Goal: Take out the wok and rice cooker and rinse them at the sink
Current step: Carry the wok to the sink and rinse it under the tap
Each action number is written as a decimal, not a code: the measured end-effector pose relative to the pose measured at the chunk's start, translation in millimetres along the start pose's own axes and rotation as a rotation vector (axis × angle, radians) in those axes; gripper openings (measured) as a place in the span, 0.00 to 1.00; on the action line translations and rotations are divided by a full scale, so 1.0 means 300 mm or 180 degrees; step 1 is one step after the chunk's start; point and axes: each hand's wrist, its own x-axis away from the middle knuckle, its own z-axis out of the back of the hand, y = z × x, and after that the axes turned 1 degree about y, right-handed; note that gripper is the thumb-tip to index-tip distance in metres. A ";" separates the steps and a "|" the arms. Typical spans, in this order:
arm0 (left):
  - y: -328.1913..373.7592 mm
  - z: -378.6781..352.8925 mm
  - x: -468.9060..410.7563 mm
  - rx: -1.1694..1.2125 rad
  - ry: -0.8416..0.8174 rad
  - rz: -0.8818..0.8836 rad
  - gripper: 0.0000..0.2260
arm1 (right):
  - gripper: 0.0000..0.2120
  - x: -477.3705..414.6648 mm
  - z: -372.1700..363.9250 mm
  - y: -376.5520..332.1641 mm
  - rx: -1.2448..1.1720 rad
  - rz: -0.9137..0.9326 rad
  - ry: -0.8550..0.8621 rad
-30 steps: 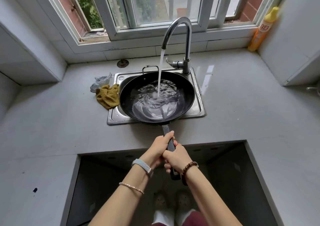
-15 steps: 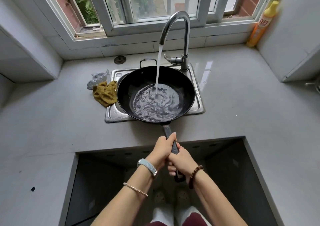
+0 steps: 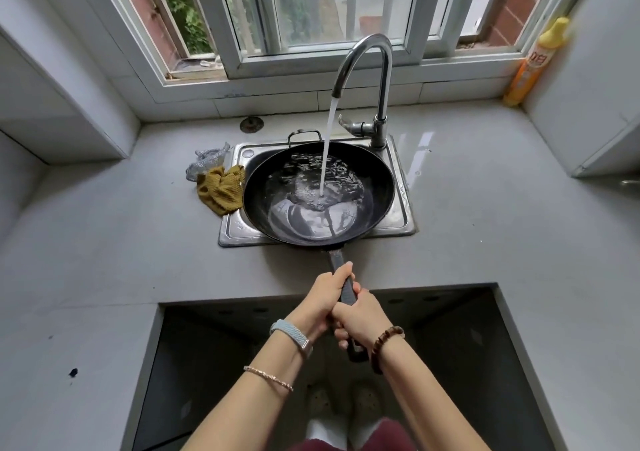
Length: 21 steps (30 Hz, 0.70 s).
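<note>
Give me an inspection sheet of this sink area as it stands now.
Surface: grey countertop, bare apart from a few dark specks; open cutout below the hands.
Job's things: black wok over the steel sink, water pooled inside; tap running into it. Rice cooker: nothing seen.
Clutter: mustard cloth and silvery scrubber at the sink's left edge; yellow bottle by the window; round metal disc behind the sink.
Grips: left hand and right hand both closed on the wok handle.
Cables: nothing seen.
Surroundings: window behind, grey walls either side.
</note>
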 end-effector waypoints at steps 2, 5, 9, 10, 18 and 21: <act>-0.031 -0.011 -0.003 0.0000 0.0051 -0.0030 0.13 | 0.15 0.007 0.017 0.022 0.0002 0.0005 -0.0049; -0.069 -0.023 -0.008 -0.0150 0.0156 -0.0115 0.13 | 0.13 0.013 0.042 0.054 0.0028 0.0049 -0.0101; -0.081 -0.034 -0.001 -0.0598 0.0358 -0.0235 0.14 | 0.12 0.013 0.056 0.069 -0.0198 -0.0002 -0.0238; -0.075 -0.038 0.002 -0.0673 0.0414 -0.0247 0.14 | 0.12 0.013 0.058 0.068 -0.0281 -0.0015 -0.0280; -0.005 -0.073 -0.013 -0.0719 0.0442 -0.0248 0.14 | 0.11 0.015 0.071 0.003 -0.0721 -0.0102 -0.0391; 0.027 -0.061 -0.008 -0.0573 0.0380 -0.0140 0.13 | 0.12 0.011 0.056 -0.031 -0.0623 -0.0087 -0.0375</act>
